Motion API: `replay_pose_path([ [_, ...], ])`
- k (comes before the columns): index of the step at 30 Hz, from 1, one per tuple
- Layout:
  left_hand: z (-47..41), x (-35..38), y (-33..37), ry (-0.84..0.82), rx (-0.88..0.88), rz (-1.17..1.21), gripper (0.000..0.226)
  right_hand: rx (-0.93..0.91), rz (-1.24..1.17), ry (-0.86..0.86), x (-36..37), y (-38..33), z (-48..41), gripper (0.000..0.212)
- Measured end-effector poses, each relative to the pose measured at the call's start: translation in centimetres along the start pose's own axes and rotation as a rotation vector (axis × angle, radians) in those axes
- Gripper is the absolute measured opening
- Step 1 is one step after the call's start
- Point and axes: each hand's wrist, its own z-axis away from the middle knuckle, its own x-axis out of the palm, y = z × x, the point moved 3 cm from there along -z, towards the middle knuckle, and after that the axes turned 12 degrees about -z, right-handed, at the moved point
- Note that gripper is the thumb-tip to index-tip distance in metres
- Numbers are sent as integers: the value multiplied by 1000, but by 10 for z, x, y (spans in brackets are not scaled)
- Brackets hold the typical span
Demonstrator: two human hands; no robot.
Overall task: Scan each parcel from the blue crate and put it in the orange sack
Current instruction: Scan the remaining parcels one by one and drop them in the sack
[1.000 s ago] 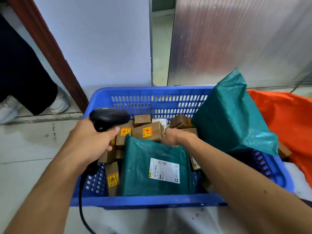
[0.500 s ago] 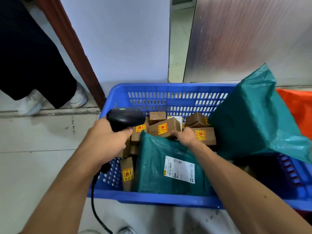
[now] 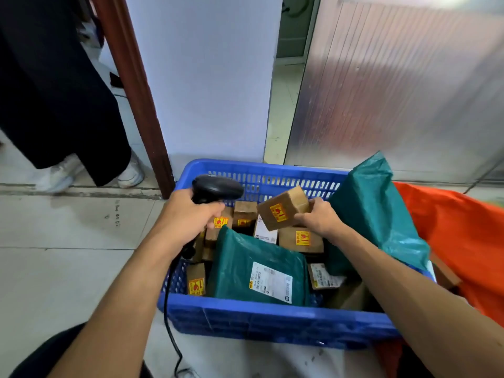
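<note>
Two teal mailers [image 3: 256, 271] beside boxes [image 3: 300, 238]

I'm looking down at a pale tiled floor [image 3: 60, 257] with dark grout lines and a few small marks at about ten o'clock. The blue crate [image 3: 272, 317] sits directly on it at centre, near six o'clock. The orange sack [image 3: 463, 241] lies beside the crate at three o'clock, touching its right side. At ten o'clock two white shoes [image 3: 128, 174] of a standing person rest on the floor, well apart from the crate.
</note>
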Motion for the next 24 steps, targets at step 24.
replay_pose_path([
  [24, 76, 45, 3, -117, -168, 620, 24, -783, 155, 115, -55, -11, 213, 65],
])
